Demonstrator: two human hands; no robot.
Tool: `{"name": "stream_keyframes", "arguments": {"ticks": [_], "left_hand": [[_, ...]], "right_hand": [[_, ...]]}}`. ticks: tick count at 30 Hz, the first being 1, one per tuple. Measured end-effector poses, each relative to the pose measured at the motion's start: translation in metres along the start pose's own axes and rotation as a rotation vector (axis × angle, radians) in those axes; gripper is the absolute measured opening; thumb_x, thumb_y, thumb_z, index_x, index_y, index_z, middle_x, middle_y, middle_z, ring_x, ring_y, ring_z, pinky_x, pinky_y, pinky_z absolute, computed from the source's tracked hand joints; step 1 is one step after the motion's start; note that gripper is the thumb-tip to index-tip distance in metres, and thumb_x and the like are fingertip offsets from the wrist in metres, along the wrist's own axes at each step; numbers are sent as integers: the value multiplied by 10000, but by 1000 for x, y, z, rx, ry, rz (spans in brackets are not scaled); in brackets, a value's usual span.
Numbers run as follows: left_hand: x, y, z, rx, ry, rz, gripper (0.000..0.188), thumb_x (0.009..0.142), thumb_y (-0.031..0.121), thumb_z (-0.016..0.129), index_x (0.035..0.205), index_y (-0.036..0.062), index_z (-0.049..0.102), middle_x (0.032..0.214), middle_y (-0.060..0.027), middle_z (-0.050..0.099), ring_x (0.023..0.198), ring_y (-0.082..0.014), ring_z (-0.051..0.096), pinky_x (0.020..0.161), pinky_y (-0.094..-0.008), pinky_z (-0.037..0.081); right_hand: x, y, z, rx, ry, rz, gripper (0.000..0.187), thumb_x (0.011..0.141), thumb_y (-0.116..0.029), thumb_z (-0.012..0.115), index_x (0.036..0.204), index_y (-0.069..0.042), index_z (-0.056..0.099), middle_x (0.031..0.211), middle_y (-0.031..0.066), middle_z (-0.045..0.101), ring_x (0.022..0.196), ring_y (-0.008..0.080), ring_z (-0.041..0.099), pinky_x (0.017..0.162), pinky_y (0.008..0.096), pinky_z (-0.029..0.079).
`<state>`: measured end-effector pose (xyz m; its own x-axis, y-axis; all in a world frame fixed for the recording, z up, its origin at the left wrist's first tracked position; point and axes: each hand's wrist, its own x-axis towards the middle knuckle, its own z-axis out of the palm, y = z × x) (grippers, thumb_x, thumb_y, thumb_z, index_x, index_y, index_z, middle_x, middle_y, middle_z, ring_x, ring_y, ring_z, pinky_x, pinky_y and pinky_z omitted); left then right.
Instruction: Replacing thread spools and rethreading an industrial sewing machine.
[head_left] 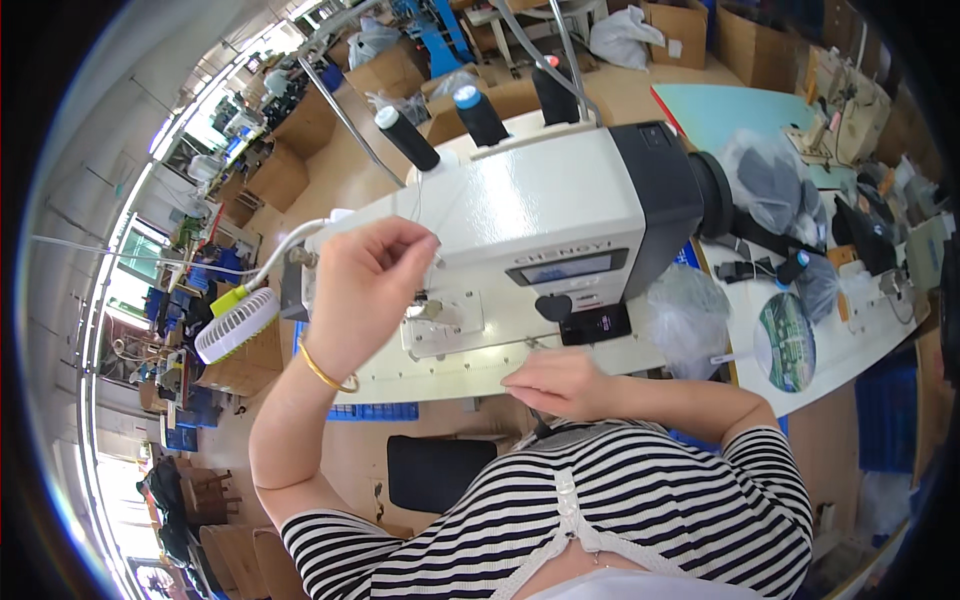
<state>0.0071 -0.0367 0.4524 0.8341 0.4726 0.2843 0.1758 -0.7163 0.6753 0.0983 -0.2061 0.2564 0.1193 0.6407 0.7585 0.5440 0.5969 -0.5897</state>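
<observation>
Left hand (372,270): thumb and fingertips are pinching together before the white sewing machine (500,210); whether they are gripping anything, I cannot tell;
Right hand (562,385): fingers are bunching above the table's (440,378) near edge; grip unclear;
Spools (482,118): already standing mounted behind the machine;
Left to do: not showing clearly

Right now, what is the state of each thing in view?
Bare left hand: raised, fingertips pinched; anything held unclear
Bare right hand: low, fingers close together
Thin yellow bangle: on left wrist
White sewing machine: running or stopped unclear
White oval plastic fan: on or off unclear
Three black thread cones: standing
Clear plastic bag: crumpled
</observation>
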Motion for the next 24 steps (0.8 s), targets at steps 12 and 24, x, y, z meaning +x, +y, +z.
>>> {"name": "stream_keyframes", "arguments": {"ticks": [12, 24], "left_hand": [[15, 55, 43, 637, -34, 629, 50, 801, 82, 663, 846, 74, 642, 691, -64, 556, 586, -272, 581, 513, -357, 449], [202, 82, 17, 1918, -88, 638, 98, 796, 119, 645, 833, 116, 736, 845, -46, 674, 840, -196, 686, 637, -306, 527]], "right_hand": [[141, 23, -96, 1155, 320, 775, 310, 995, -196, 492, 1137, 66, 578, 756, 54, 618, 546, 79, 520, 406, 188, 322], [126, 9, -127, 953, 45, 779, 284, 997, -176, 479, 1092, 58, 610, 584, -4, 509, 450, 58, 387, 369, 213, 247]]}}
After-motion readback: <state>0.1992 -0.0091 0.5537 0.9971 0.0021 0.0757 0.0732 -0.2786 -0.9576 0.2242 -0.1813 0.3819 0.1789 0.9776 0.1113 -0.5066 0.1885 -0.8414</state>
